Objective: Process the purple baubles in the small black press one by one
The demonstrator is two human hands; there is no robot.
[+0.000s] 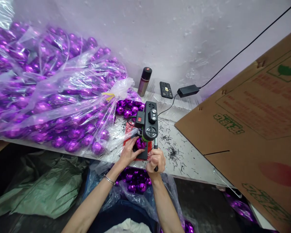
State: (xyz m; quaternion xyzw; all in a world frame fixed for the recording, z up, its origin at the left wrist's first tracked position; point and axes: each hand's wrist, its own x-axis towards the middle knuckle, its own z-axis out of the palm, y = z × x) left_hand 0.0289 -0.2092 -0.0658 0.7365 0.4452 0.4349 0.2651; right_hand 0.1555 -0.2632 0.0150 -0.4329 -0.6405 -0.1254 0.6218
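My left hand (130,150) is closed on a shiny purple faceted ball (140,143), fingers behind it and thumb in front. The ball sits under the head of a small black bench machine (151,121), which has round vents, silver knobs and a red switch (139,119). My right hand (156,161) is wrapped round the black grip of the machine's metal lever (155,143). Below the head is a dark base plate (143,155) on a red sheet (149,146). The head's lower end and the ball's contact with it are partly hidden.
Large clear bags of purple balls (70,144) fill the left. More balls (133,178) lie in plastic at my lap. A bottle (145,81), phone (166,89) and power adapter (188,91) stand behind. Black bits (173,152) litter the table; a carton (244,123) blocks the right.
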